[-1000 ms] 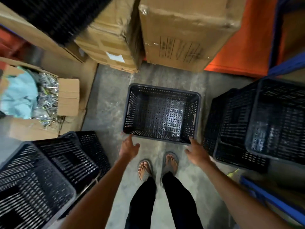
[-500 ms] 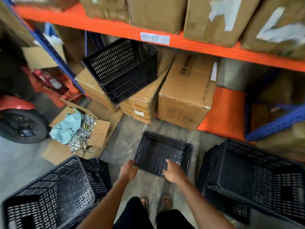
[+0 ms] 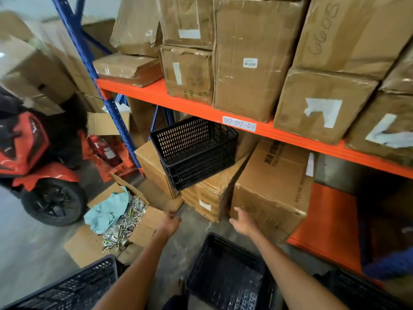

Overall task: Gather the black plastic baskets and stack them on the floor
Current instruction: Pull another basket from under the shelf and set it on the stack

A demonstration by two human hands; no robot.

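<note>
Both hands have come off the floor basket [image 3: 228, 276] since half a second ago and are now raised in front of it, with the view tilted up toward the rack. Left hand [image 3: 168, 224] is empty, fingers loosely curled, over bare concrete. Right hand [image 3: 242, 222] is empty too, fingers spread, just in front of a carton [image 3: 270, 189] on the floor; can't tell if it touches. Floor basket sits below and between the forearms, upright, mouth up. Tilted basket [image 3: 194, 151] sits ahead of and above both hands, perched on stacked cartons under the orange beam [image 3: 290, 136], mouth facing up-left. Another basket [image 3: 67, 287] is at the lower left, outside the left forearm; a further one [image 3: 357, 289] is at the lower right, outside the right forearm, mostly cut off. Open box [image 3: 134, 220] with a teal cloth [image 3: 107, 211] and metal parts lies left of the left hand.
</note>
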